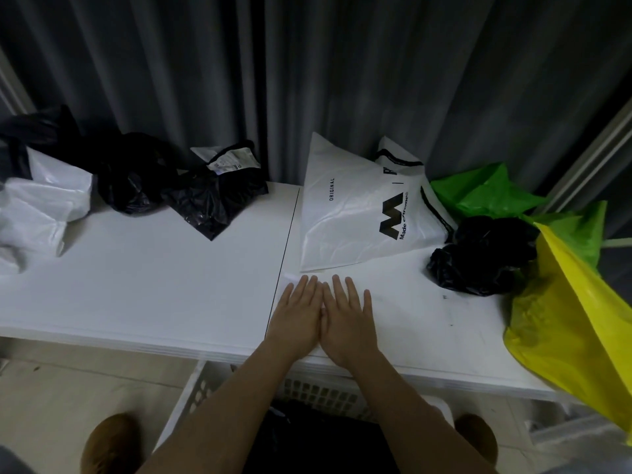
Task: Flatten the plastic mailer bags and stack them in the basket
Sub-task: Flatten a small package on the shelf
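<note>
Basket white, perforated, on floor under worktop edge, at 6 o'clock; something dark lies inside. Both forearms reach forward from 6 o'clock. Left hand and right hand lie palm-down side by side, touching, fingers straight, flat on thin white mailer on worktop; nothing gripped. At 12 o'clock, printed white mailer leans on curtain. At 2 o'clock, crumpled black bags; green and yellow bags beyond. At 10 o'clock, black and white bags.
</note>
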### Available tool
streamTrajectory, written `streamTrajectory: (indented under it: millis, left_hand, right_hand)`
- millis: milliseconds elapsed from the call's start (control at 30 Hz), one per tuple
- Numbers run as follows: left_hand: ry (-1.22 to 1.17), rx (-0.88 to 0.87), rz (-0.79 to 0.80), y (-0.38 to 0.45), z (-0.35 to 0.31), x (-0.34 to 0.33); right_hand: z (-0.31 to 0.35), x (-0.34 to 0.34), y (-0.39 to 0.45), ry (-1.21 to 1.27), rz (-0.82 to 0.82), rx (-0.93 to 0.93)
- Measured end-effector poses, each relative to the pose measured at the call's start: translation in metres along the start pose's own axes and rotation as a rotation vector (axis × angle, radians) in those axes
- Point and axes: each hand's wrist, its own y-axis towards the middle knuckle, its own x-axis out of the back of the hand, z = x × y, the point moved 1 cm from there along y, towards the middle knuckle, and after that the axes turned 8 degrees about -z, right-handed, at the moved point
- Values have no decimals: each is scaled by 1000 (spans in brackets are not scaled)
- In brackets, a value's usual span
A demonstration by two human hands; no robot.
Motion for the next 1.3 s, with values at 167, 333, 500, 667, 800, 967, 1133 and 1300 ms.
streamTrajectory:
  millis: [167, 333, 500, 667, 800, 967, 1133, 1300]
  left_hand:
    - [-85, 58, 34, 2, 6, -8]
    - [-135, 88, -13, -1, 10, -20]
    - [-79, 38, -55, -3, 16, -32]
    - [-57, 63, -62, -7, 17, -40]
    - [-56, 53, -92, -7, 17, -40]
    - [-49, 55, -89, -5, 18, -43]
    - [-73, 36, -97, -6, 17, -41]
    - [-95, 49, -78, -7, 17, -41]
  right_hand:
    - [3, -12, 3, 6, -18, 9]
    - [-7, -22, 0, 18, 23, -5]
    - [-11, -23, -5, 87, 18, -41]
    - [-10, -22, -6, 137, 20, -52]
    - [-10, -23, -6, 117, 29, -61]
    - [-11, -26, -4, 110, 30, -65]
    - [-12, -27, -6, 108, 30, -57]
    - [-12, -27, -5, 85, 42, -58]
